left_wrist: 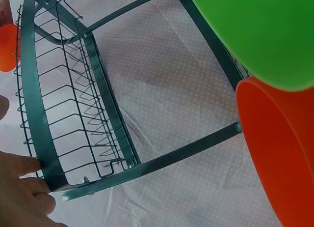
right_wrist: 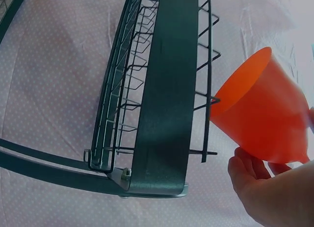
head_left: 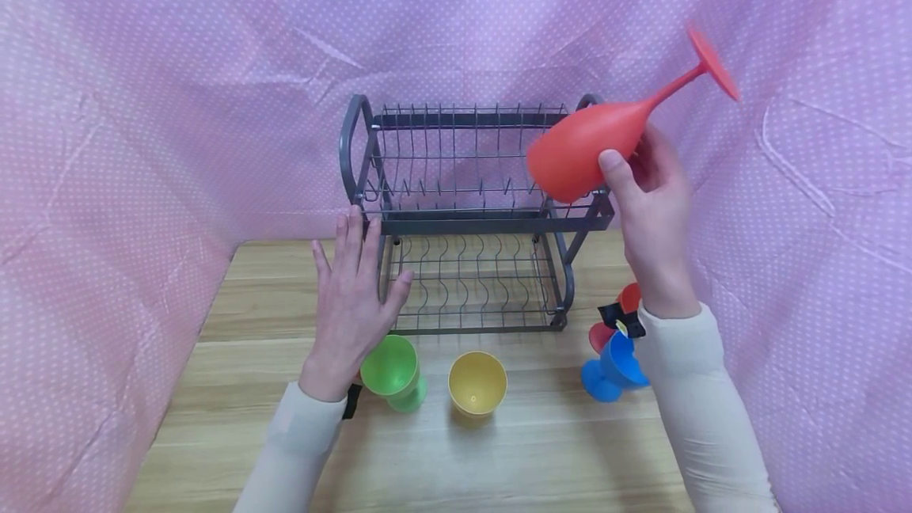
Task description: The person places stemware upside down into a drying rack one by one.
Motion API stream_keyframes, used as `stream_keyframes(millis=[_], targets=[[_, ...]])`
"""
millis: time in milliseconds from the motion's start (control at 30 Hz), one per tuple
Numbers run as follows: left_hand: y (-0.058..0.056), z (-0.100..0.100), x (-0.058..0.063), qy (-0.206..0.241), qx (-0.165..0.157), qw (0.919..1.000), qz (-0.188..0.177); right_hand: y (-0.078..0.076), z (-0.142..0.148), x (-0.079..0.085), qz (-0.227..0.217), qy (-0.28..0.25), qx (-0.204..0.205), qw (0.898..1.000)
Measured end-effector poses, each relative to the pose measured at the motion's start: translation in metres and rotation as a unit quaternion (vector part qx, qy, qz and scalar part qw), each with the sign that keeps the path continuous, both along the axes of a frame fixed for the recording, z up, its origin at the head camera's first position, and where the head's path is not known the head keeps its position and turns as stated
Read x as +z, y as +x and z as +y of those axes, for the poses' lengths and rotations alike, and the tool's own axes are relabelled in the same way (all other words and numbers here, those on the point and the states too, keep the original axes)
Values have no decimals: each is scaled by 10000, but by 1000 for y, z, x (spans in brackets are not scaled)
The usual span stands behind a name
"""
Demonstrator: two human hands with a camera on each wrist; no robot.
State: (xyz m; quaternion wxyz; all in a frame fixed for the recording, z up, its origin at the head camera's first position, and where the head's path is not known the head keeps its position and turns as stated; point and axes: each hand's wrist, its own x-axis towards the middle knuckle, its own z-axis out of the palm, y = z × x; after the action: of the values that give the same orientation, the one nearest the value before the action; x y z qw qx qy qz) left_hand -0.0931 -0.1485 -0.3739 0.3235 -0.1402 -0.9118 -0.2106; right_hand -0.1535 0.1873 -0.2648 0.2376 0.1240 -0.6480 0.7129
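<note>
My right hand (head_left: 655,204) grips the bowl of a red plastic wine goblet (head_left: 587,150), tilted with its mouth down to the left and its foot up to the right. It is held over the right end of the upper tier of a dark two-tier dish rack (head_left: 456,224). In the right wrist view, the goblet's rim (right_wrist: 245,82) is close to the rack's wires. My left hand (head_left: 352,307) has its fingers extended, the fingertips at the rack's front left corner. The left wrist view shows those fingers (left_wrist: 24,165) against the metal rail.
A green goblet (head_left: 390,366) stands beside my left wrist, with an orange-red cup (left_wrist: 279,148) near it in the left wrist view. A yellow goblet (head_left: 477,384) stands front centre. Near my right sleeve are a blue goblet (head_left: 620,362) and another red goblet (head_left: 602,336), both partly hidden.
</note>
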Motion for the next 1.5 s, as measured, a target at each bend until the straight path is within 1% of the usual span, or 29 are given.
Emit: stream_keyframes(millis=[200,367,433,600,767,900,1067,1167,1400,1500], targets=[[1,0,0,43,-3,10000,-6,-15,-1,6,55,9,-35,10000],[1,0,0,63,2,10000,-63,-31,-2,10,-42,420,-303,9987],[1,0,0,73,-9,10000,-57,-36,-1,11,-137,715,-456,9963],[0,0,0,82,-23,10000,-44,-50,-3,11,-131,1201,-568,9910],[1,0,-1,99,-38,9999,-33,-59,-4,10,-120,1445,-389,9887],[1,0,-1,109,-53,9999,7,-62,-6,11,-406,1704,-240,9842],[1,0,0,122,-72,9999,25,-63,-8,11,-875,2101,-125,9737],[1,0,0,128,-94,9999,21,-65,-9,12,-1077,2406,-116,9646],[1,0,0,145,-108,9998,-3,-69,-10,13,-1497,3438,-339,9264],[1,0,1,166,-120,9998,-12,-71,-11,13,-1560,3651,-348,9172]])
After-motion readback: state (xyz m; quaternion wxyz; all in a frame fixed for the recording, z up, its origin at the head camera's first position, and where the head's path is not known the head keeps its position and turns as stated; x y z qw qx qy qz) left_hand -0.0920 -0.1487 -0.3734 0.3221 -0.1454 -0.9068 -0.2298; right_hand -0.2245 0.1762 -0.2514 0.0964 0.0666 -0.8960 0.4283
